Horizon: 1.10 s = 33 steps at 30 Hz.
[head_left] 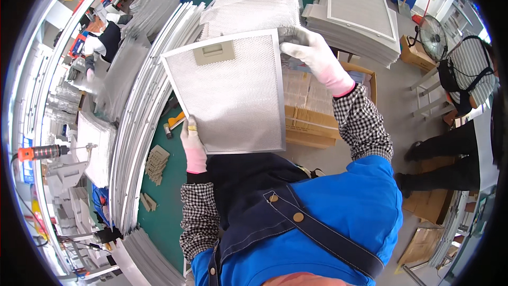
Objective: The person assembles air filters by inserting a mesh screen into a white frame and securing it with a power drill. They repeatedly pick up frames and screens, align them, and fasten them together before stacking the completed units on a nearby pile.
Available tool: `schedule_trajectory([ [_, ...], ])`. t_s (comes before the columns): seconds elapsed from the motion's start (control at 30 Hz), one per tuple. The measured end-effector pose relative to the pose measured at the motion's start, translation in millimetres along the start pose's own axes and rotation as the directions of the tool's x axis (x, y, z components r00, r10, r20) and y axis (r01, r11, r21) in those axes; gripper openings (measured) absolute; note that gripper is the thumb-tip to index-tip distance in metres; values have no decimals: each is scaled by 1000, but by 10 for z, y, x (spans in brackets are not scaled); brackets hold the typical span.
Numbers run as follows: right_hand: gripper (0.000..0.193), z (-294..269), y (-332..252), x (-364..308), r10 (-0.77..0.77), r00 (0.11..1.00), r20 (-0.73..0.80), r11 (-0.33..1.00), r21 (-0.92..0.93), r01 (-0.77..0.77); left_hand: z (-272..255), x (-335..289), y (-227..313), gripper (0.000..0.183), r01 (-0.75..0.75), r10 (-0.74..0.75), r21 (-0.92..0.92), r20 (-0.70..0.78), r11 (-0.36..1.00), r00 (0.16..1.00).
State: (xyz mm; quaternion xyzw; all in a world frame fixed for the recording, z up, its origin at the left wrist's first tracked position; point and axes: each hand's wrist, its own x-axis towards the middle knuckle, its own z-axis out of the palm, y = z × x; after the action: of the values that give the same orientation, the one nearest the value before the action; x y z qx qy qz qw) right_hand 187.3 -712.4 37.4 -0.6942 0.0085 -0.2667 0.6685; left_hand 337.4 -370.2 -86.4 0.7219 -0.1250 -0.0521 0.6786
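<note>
A framed metal mesh filter panel (238,100) is held up in front of my body, tilted, with a beige recessed latch plate (214,52) at its top edge. My right hand (309,50), in a white glove with grey fingertips, grips the panel's upper right corner. Lower down, my left hand (192,143), gloved too, closes on the panel's left edge near the bottom corner. Some fingers of both hands are hidden behind the panel. Just beyond it lies a stack of mesh sheets (254,10).
Long metal frame strips (143,95) lie to the left on the green table (164,228), beside a yellow-handled hammer (172,123) and beige plates (157,163). Finished panels (360,8) are stacked at far right. An open carton (312,119) stands below. Other people (471,74) are nearby.
</note>
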Motion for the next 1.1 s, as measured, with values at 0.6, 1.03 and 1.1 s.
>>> schedule_trajectory([
  [0.6, 57, 1998, -958, 394, -162, 790, 591, 981, 187, 61, 164, 256, -644, 44, 453, -72, -714, 496, 534, 865],
  [1.03, 57, 3342, -1931, -337, -490, 503, 712, 388, -338, 857, 990, -269, 274, 47, 436, -305, -546, 318, 715, 898],
  [1.1, 57, 3332, -2077, -375, -419, 531, 736, 389, -383, 838, 935, -307, 402, 47, 434, -310, -553, 307, 711, 900],
])
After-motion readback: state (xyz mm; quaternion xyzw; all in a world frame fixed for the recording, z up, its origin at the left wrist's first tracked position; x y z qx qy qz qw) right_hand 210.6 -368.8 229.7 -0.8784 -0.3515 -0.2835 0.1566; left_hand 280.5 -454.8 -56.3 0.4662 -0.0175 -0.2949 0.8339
